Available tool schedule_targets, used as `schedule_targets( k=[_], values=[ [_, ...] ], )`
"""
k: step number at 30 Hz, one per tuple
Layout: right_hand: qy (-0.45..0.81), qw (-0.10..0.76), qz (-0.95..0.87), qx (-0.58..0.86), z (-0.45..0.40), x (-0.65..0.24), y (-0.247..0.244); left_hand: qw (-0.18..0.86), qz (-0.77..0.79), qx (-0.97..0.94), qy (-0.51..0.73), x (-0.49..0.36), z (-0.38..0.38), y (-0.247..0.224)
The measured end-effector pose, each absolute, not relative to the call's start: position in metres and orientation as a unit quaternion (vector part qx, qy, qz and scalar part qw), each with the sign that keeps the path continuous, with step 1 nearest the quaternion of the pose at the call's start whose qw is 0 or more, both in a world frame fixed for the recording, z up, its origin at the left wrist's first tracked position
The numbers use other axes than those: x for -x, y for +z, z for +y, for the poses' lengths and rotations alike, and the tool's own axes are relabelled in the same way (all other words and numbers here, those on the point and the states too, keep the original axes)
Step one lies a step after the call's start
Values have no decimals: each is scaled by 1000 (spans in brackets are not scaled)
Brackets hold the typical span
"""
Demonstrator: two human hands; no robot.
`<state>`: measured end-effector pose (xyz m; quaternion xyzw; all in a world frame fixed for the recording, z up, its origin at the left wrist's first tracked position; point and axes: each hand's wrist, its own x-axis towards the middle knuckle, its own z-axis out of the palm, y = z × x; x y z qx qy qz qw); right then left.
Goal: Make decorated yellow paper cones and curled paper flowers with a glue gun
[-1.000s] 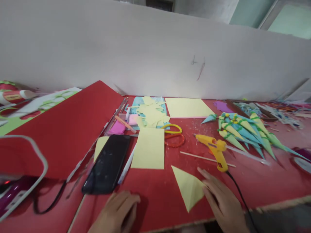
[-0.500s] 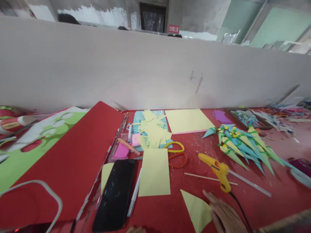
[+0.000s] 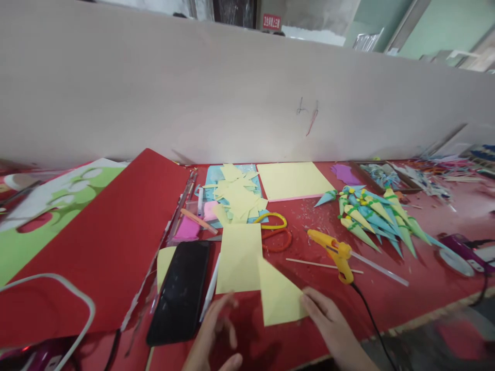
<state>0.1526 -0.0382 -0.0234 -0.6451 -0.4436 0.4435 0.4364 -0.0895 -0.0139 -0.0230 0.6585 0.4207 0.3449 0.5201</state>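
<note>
Pinched at its right edge, a pale yellow piece of paper (image 3: 281, 298) is in my right hand (image 3: 328, 322), low over the red table. My left hand (image 3: 216, 335) is to the left of that piece, its fingers apart and nothing in them. Just behind lies a pale yellow paper rectangle (image 3: 240, 263), flat and partly overlapped by the held piece. Under the rectangle's upper part are scissors (image 3: 275, 239) with one yellow and one red handle. A black phone (image 3: 180, 293) and a white pen (image 3: 211, 288) lie beside my left hand.
A yellow glue gun (image 3: 334, 252) with a clear stick and cord lies right, near a thin wooden stick (image 3: 325, 266). Behind it are several blue and yellow paper cones (image 3: 371, 216). Yellow scraps (image 3: 240, 196) are piled at the back; a red sheet (image 3: 112, 232) lies left.
The yellow piece has moved left and away from me, now pinched in my right hand. My left hand has come further into view from the bottom edge. The view has tilted down.
</note>
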Motion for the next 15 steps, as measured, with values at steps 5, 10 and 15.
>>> schedule_targets(
  k=[5,10,15],
  values=[
    [740,460,-200,449,4,-110,-6,683,379,-523,341,46,38,19],
    [746,452,-269,408,38,-106,5,736,351,-475,330,35,76,34],
    [686,443,-357,454,58,-111,-2,734,377,-424,374,38,79,25]
  ],
)
